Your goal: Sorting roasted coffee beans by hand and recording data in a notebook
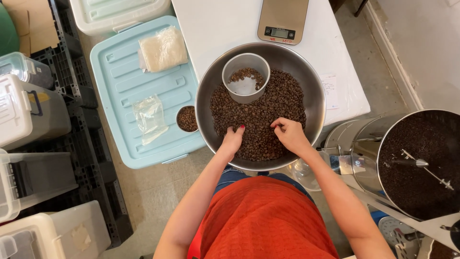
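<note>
Where the orange top fills the near edge of the view, both bare forearms reach forward into a wide metal bowl [314,103] heaped with brown coffee beans [268,112]. The left hand [233,139] rests on the near part of the heap with its fingers curled down among the beans; whether it holds any cannot be told. The right hand [290,134] lies just beside it, fingers drawn narrow and pinched together at the bean surface, and what sits between the fingertips is too small to make out. Farther in the bowl a pale round cup [246,76] stands tilted on the beans with a few beans inside. The bowl sits at the near edge of a white table [220,24]; a small white paper label [330,90] lies on the table to the right of the bowl, and a flat scale [282,20] with a dark display rests at the far end.

To the left, a light blue bin lid [120,86] carries a small round tin of beans [187,119] just beside the bowl, a crumpled clear plastic bag [149,117] and, farther off, a squarish bag of pale contents [163,49]. Pale storage tubs stand along the left edge. At the right, a large steel drum [421,163] holds dark beans and a stirring arm.
</note>
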